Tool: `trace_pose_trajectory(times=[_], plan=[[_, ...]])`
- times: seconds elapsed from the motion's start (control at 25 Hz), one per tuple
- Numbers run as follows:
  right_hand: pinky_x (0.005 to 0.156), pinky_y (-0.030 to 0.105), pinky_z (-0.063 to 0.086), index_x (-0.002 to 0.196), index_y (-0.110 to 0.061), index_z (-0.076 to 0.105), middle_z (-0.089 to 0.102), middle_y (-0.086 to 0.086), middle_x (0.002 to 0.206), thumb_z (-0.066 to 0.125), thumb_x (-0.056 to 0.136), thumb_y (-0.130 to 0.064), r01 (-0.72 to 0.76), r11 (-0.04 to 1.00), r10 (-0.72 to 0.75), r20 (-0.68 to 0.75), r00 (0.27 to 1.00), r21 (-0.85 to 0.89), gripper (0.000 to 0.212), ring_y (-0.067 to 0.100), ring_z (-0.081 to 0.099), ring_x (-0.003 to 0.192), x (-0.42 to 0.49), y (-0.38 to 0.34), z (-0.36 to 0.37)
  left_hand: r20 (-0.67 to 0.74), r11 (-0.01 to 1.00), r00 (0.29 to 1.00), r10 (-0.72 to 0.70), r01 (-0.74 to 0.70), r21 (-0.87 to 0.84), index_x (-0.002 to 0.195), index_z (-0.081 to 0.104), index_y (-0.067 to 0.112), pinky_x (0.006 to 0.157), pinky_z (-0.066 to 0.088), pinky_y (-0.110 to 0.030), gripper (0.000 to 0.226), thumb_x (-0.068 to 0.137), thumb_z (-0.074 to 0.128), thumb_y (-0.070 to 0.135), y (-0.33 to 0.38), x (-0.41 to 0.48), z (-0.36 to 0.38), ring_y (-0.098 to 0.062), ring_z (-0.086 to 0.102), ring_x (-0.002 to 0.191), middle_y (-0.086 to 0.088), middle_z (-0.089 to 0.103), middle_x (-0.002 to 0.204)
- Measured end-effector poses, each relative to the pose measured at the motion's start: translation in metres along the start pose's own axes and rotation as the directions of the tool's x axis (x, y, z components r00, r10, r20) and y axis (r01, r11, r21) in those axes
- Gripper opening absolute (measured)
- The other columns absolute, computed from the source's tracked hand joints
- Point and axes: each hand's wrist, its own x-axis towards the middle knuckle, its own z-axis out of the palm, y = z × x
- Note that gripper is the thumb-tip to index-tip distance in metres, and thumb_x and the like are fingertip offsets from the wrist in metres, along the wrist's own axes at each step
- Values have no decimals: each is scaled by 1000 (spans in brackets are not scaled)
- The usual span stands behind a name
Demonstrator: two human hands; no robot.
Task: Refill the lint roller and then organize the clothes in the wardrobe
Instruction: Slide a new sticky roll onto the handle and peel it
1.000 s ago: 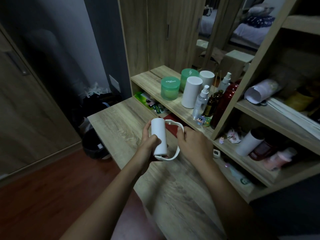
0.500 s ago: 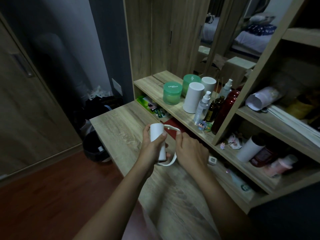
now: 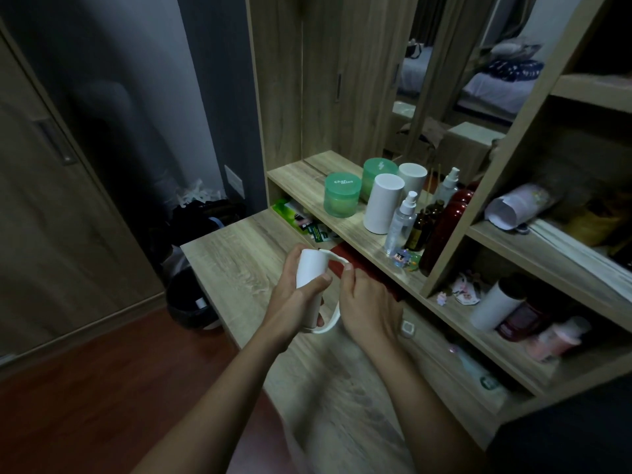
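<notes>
- Your left hand (image 3: 294, 299) is wrapping its fingers round the white lint roller (image 3: 309, 266), holding it roughly upright above the desk (image 3: 236, 258)
- Your right hand (image 3: 367, 302) is pinching the roller's curved handle just beside it
- Beyond, a green jar (image 3: 342, 196) and a white canister (image 3: 383, 205) are standing on the shelf (image 3: 301, 176)

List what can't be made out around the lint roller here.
- Head view: the lint roller, its middle covered by the left hand.
- Head view: part of its handle, behind the right hand.
- Head view: spray bottle label on the shelf, too small and dim.
</notes>
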Motion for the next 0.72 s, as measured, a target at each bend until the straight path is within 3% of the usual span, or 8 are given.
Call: trace_pose_trajectory(times=[0.24, 0.44, 0.6, 0.72], plan=[[70, 35, 34, 103, -13, 60, 67, 12, 108, 20, 98, -41, -25, 998, 24, 11, 1000, 56, 49, 33, 60, 101, -2, -4, 7, 22, 999, 1000, 9, -10, 30, 109, 46, 46, 50, 49, -34, 40, 77, 62, 27, 3, -2, -8, -19, 55, 64, -4, 54, 84], [64, 32, 31, 101, -14, 61, 68, 10, 102, 22, 99, -39, 42, 998, -42, -6, 999, 42, 46, 31, 61, 93, -7, -11, 4, 14, 999, 999, -30, 29, 45, 118, 43, 44, 52, 50, -37, 50, 74, 63, 32, -3, -2, -13, -22, 56, 66, -8, 56, 89], [67, 33, 33, 104, -16, 61, 68, 11, 103, 23, 98, -40, 48, 997, -50, 40, 998, 60, 46, 32, 61, 96, -3, -8, 1, 12, 995, 1000, -2, 0, 104, 115, 42, 48, 55, 52, -40, 47, 75, 63, 34, -4, -1, -13, -24, 59, 68, -6, 58, 90], [76, 36, 42, 105, -18, 60, 68, 10, 105, 21, 98, -40, 69, 993, -77, 75, 994, 97, 45, 33, 61, 99, -1, -6, 0, 3, 992, 1000, 14, -14, 122, 108, 41, 48, 55, 52, -42, 43, 75, 64, 35, -5, 0, -12, -22, 59, 68, -6, 58, 90]])
